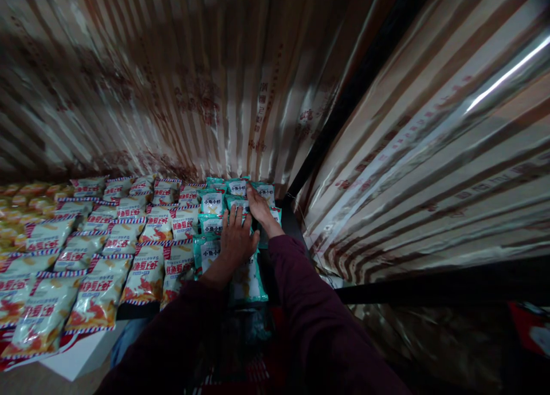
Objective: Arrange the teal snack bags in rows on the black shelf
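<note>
Several teal-edged white plastic snack packets with dark lettering lie in a block at the right end of the dark worktop, directly beneath and just beyond the hands. The left hand rests palm down with its fingers spread over the middle of the block, pressing or steadying rather than clenched on anything. The right hand reaches farther and to the right, its thumb against the face of a far teal-edged packet in the middle column; its other fingers are hidden, so I cannot tell whether it grasps that packet or merely touches it. The right hand is therefore the nearer to the far row. The large near teal-edged packet has its long axis running near to far; those behind overlap, and the hands cover parts of them. Touching the block on its left are rows of white-and-orange plastic snack bags with red lettering and striped ends, with small yellow packs at the far left. Wrinkled tan printed plastic sheeting rises behind the far row, and a slanting black bar comes down just beyond the far right corner, bounding the space there.
</note>
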The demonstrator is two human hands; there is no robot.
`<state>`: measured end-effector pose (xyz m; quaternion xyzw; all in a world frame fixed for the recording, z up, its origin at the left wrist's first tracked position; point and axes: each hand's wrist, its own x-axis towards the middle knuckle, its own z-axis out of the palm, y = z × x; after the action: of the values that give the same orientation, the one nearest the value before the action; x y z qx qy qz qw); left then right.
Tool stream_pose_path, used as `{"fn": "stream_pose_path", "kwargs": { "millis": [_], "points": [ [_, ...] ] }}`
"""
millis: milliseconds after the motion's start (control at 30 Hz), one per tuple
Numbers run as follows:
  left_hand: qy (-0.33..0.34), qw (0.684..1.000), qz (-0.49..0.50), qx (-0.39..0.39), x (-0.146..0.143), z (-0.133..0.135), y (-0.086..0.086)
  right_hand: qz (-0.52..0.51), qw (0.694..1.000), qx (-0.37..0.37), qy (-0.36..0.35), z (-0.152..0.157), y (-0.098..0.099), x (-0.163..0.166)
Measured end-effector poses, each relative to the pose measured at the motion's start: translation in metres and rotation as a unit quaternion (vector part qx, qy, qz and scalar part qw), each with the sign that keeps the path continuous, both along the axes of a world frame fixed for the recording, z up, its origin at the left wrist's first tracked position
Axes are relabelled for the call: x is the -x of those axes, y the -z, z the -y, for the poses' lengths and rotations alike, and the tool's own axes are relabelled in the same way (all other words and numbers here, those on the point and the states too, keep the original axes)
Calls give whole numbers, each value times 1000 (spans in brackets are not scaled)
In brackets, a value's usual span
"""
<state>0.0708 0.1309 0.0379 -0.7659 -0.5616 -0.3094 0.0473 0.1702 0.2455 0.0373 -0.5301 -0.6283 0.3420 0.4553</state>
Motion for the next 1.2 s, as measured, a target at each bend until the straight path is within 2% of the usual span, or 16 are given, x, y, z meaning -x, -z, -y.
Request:
{"fn": "stream_pose_path", "kwargs": {
  "millis": [100, 167, 267, 367, 467, 567, 700, 867, 1067, 1200],
  "points": [
    [4, 1000, 2, -5, 1, -1, -2, 29, 999, -14, 3, 5, -5, -2],
    [7, 1000, 1, -12, 1, 0, -6, 50, 997, -41, 35, 13, -10, -7],
    [10, 1000, 0, -23, 1, 6, -13, 62, 987, -82, 125, 28, -12, -23],
    [21, 999, 4, -34, -2, 23, -21, 71, 965, -93, 235, 45, -5, -44],
    [44, 999, -19, -6, -9, 47, -28, 73, 955, -38, 284, 55, 7, -63],
    [63, 997, -49, 23, -16, 65, -30, 55, 961, 44, 268, 56, 18, -77],
    [81, 990, -100, 55, -25, 72, -29, -16, 975, 61, 214, 49, 28, -87],
    [120, 972, -180, 96, -39, 60, -29, -103, 981, 63, 154, 38, 35, -93],
    [148, 952, -232, 134, -59, 40, -25, -167, 975, 75, 123, 30, 38, -94],
    [144, 946, -244, 158, -65, 33, -25, -161, 976, 89, 113, 28, 45, -91]
  ]
}}
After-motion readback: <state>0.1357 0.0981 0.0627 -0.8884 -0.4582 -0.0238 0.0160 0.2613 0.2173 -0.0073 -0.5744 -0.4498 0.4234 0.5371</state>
